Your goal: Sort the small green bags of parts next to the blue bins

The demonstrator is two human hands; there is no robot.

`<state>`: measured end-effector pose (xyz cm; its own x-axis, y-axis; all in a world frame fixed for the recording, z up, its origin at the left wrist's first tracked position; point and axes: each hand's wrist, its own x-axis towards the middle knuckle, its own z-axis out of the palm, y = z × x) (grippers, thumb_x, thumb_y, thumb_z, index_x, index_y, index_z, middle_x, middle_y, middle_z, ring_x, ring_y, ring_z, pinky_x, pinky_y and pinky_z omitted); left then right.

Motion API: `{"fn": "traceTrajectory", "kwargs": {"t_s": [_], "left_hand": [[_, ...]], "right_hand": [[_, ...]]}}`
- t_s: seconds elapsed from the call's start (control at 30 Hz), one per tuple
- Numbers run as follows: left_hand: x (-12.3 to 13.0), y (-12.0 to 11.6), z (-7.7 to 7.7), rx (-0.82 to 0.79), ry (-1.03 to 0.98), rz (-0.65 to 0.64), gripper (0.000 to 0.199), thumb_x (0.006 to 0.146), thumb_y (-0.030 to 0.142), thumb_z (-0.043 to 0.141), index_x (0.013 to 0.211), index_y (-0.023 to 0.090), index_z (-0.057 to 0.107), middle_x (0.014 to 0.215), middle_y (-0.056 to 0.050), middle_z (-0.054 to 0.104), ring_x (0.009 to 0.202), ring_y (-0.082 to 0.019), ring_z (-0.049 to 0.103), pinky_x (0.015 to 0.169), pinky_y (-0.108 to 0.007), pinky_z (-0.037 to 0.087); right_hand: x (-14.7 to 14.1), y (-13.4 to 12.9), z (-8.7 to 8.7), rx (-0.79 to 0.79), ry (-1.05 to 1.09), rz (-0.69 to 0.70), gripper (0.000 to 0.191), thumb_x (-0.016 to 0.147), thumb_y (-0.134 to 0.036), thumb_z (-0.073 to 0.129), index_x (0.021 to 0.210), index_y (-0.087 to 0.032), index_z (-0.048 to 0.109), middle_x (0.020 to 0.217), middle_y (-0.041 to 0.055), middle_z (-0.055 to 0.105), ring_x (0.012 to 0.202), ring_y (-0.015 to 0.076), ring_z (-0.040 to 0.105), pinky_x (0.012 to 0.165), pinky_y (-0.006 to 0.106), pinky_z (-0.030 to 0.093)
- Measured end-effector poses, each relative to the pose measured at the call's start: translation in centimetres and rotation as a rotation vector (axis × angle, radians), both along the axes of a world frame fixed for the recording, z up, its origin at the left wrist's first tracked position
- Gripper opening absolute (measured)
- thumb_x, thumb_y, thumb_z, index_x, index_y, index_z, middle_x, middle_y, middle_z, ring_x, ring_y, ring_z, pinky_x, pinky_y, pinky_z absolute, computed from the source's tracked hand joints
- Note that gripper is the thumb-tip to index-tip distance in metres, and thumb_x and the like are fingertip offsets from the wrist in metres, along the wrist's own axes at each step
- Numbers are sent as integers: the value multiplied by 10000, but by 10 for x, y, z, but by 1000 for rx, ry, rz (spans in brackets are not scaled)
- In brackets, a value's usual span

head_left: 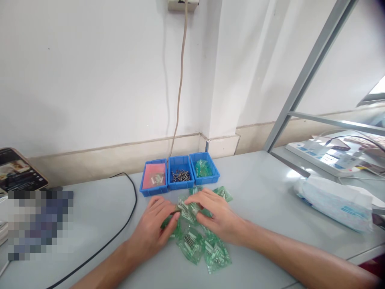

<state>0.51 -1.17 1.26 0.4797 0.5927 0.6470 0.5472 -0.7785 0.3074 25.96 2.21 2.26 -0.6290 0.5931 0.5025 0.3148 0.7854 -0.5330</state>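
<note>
The left forearm (105, 261) and right forearm (288, 249) enter from the bottom edge of the frame, nearest the camera. Between the hands, at lower centre, is a green clear packet (185, 211) of small parts; its long axis seems to slant from upper left to lower right, though blur makes that uncertain. The left hand (158, 224) pinches its left edge, thumb and forefinger together. The right hand (218, 214) curls over its right side; whether it grips, I cannot tell. Neither hand is clearly nearer. More filled packets (190, 243) lie below it on the tabletop (255, 188). Above, at mid-frame, stand three blue trays (181, 186), the middle one holding screws (180, 176). A tissue pack (333, 202) lies far right.
</note>
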Motion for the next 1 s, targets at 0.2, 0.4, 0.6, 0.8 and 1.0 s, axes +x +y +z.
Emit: {"fn": "traceTrajectory", "kwargs": {"t_s": [0.2,0.4,0.6,0.8,1.0], "left_hand": [[0,0,1,-20,4,-6,146,1062,112,515,1025,194,630,840,-26,652,773,-201,575,822,-349,421],[0,0,1,-37,3,-17,141,1065,113,518,1025,195,625,852,-30,661,787,-202,577,804,-347,417],[1,-1,3,-24,-1,-25,137,1057,103,519,1053,199,617,876,-33,675,796,-206,582,791,-338,422],[-1,-1,2,-41,10,-6,122,1063,124,526,1070,206,616,896,-38,678,815,-214,594,801,-342,434],[-1,-3,2,-37,-1,23,110,1066,161,537,1122,213,617,909,-43,685,816,-210,614,782,-331,471]], "right_hand": [[-2,3,2,85,15,43,241,1015,-90,579,1206,-233,610,1252,62,701,1099,226,615,976,392,454],[-3,1,5,86,40,20,76,1109,-207,536,1115,-222,610,1197,70,683,1061,223,594,955,383,466],[0,0,2,15,-2,-34,123,1132,-278,497,1075,-226,592,961,34,651,890,211,580,814,342,466],[1,-2,4,-63,-21,-71,135,1152,-296,444,1105,-254,564,980,10,662,882,191,608,794,309,465],[1,-3,5,-73,-13,-83,125,1149,-291,450,1162,-249,567,1016,25,681,902,194,638,803,309,491]]}}
